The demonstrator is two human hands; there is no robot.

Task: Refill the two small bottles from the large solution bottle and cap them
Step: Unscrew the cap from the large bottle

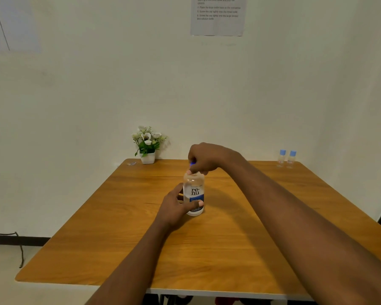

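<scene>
The large solution bottle (194, 191), white with a blue label band, stands upright in the middle of the wooden table (123, 234). My left hand (177, 206) grips its lower body, thumb across the front. My right hand (204, 158) is curled over the top, fingers pinching the blue cap (192, 163), which is mostly hidden. Two small clear bottles (281, 158) (291, 159) with light blue caps on stand side by side at the far right corner, away from both hands.
A small white pot of artificial flowers (147, 144) stands at the table's back edge by the wall. A small wrapper-like scrap (131, 164) lies to its left. A printed instruction sheet (217, 16) hangs on the wall. A black cable (20, 249) runs down by the floor at left.
</scene>
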